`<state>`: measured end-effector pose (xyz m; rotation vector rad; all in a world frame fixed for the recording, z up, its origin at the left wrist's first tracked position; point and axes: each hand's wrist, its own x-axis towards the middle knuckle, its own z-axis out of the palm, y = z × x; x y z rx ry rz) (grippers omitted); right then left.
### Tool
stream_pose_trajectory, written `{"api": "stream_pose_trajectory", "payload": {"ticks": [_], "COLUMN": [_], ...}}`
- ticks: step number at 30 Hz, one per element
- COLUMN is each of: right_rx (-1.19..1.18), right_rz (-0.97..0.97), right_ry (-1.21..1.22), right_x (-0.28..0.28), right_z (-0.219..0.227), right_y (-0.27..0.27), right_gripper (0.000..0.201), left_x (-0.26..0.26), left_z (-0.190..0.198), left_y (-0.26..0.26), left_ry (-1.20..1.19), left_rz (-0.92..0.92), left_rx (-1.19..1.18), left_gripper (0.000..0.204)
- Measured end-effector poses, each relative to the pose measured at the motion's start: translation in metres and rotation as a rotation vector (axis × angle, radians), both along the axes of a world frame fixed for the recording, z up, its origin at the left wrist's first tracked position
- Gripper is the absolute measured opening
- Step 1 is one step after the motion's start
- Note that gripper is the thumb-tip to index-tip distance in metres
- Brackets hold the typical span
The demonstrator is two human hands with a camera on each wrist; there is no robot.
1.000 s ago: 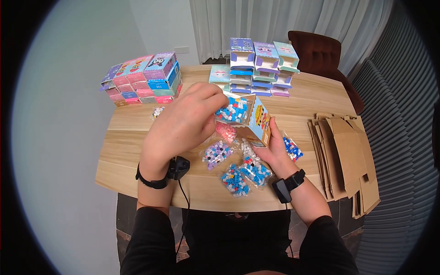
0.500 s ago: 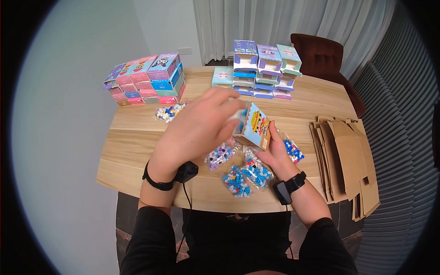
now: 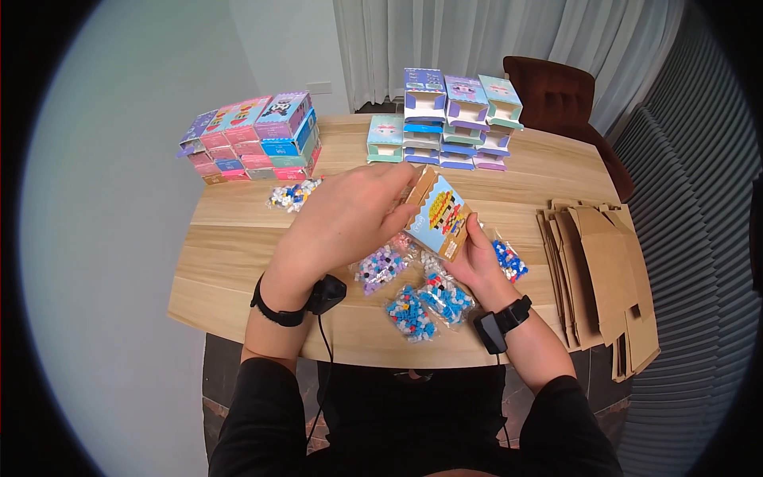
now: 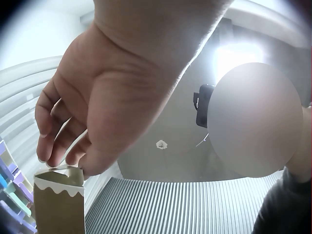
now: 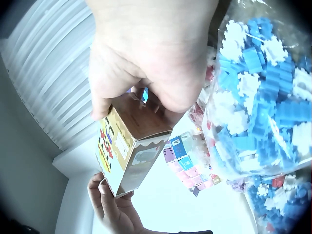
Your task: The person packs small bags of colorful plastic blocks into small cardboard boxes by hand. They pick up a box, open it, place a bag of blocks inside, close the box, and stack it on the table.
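Observation:
A small printed box (image 3: 439, 216) is tilted above the table between both hands. My right hand (image 3: 481, 266) grips its lower end, fingers partly behind it. At the upper end is my left hand (image 3: 342, 215); in the left wrist view the thumb and fingertips of that hand (image 4: 112, 92) touch the flap and rim of the box (image 4: 59, 209). The right wrist view shows my right hand (image 5: 151, 53) round one end of the box (image 5: 129, 151) and my left hand (image 5: 117, 209) at the other. The inside of the box is hidden in the head view.
Several bags of small pieces (image 3: 411, 314) lie below the box, with another bag (image 3: 294, 195) beyond my left hand. Coloured boxes are stacked at the back left (image 3: 282, 119) and back right (image 3: 465, 99). Flattened cardboard (image 3: 604, 278) lies on the right.
The clear bag of blue and white pieces, seen at the box's mouth a second ago, is out of sight. The box has turned its printed face upward, and my left hand has moved right, onto its top end.

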<state>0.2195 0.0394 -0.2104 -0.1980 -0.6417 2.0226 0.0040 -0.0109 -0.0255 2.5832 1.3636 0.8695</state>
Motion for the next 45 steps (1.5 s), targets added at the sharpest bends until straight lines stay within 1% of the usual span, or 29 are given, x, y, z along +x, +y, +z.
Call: {"api": "stream_pose_trajectory", "payload": {"ticks": [1, 4, 7, 10, 13, 16, 19, 22, 25, 28, 31, 34, 35, 36, 38, 39, 41, 42, 44, 45], "right_rx": [0.008, 0.047, 0.046, 0.033, 0.015, 0.011, -0.017, -0.019, -0.011, -0.006, -0.040, -0.064, -0.084, -0.095, -0.122, -0.132, -0.068, -0.039, -0.063, -0.079], "right_rz": [0.001, 0.002, -0.004, 0.014, 0.029, 0.034, 0.028, 0.048, 0.075, 0.073, 0.058, 0.061, 0.021, 0.021, 0.018, -0.006, 0.082, 0.122, 0.084, 0.080], "right_ry": [0.004, -0.008, -0.011, -0.016, -0.014, -0.020, -0.018, -0.029, -0.028, -0.060, -0.046, -0.031, -0.054, -0.015, 0.054, 0.028, 0.066, 0.089, 0.062, 0.061], "right_x": [0.000, -0.002, -0.002, -0.001, -0.001, 0.000, -0.002, -0.001, -0.002, -0.001, -0.002, -0.001, -0.002, -0.002, -0.001, -0.002, 0.002, 0.004, 0.003, 0.002], "right_z": [0.001, 0.006, 0.006, 0.005, 0.005, 0.009, 0.010, 0.011, 0.013, 0.011, 0.010, 0.007, 0.007, 0.009, 0.022, 0.029, 0.011, 0.000, 0.008, 0.008], "right_y": [0.000, -0.003, -0.003, -0.003, -0.003, -0.005, -0.007, -0.007, -0.009, -0.010, -0.007, -0.006, -0.006, -0.005, -0.009, -0.012, 0.000, 0.006, 0.002, 0.001], "right_gripper": [0.074, 0.077, 0.077, 0.076, 0.075, 0.073, 0.070, 0.068, 0.066, 0.063, 0.059, 0.056, 0.058, 0.060, 0.062, 0.061, 0.060, 0.060, 0.055, 0.053], "left_x": [-0.001, 0.000, 0.002, 0.000, -0.001, 0.001, 0.002, 0.007, 0.009, 0.007, 0.009, 0.014, 0.014, 0.013, 0.012, 0.009, -0.008, -0.016, -0.035, -0.049], "left_z": [0.001, -0.001, 0.001, -0.002, -0.003, 0.001, 0.004, 0.006, -0.003, -0.012, -0.014, -0.014, -0.014, -0.014, -0.017, -0.017, -0.012, -0.008, 0.001, -0.001], "left_y": [0.001, 0.001, -0.001, 0.002, 0.002, -0.001, -0.002, -0.007, -0.002, 0.000, -0.002, -0.006, -0.006, -0.006, -0.007, -0.005, -0.001, -0.001, 0.003, 0.015], "left_ry": [0.016, 0.013, 0.036, 0.025, 0.047, 0.093, 0.004, -0.030, 0.057, 0.163, 0.245, 0.277, 0.277, 0.261, 0.219, 0.191, 0.136, 0.079, -0.027, -0.046], "left_rz": [0.010, -0.014, -0.031, -0.097, -0.135, -0.106, -0.165, -0.262, -0.325, -0.265, -0.242, -0.225, -0.214, -0.199, -0.173, -0.165, -0.155, -0.058, 0.139, 0.224], "left_rx": [-0.037, 0.015, -0.069, -0.033, -0.047, -0.090, 0.031, 0.108, 0.091, 0.002, -0.065, -0.046, -0.073, -0.069, -0.064, -0.079, -0.117, -0.154, -0.228, -0.219], "left_gripper": [0.021, 0.020, 0.018, 0.016, 0.016, 0.017, 0.024, 0.034, 0.040, 0.044, 0.048, 0.049, 0.048, 0.048, 0.048, 0.048, 0.047, 0.047, 0.046, 0.048]}}
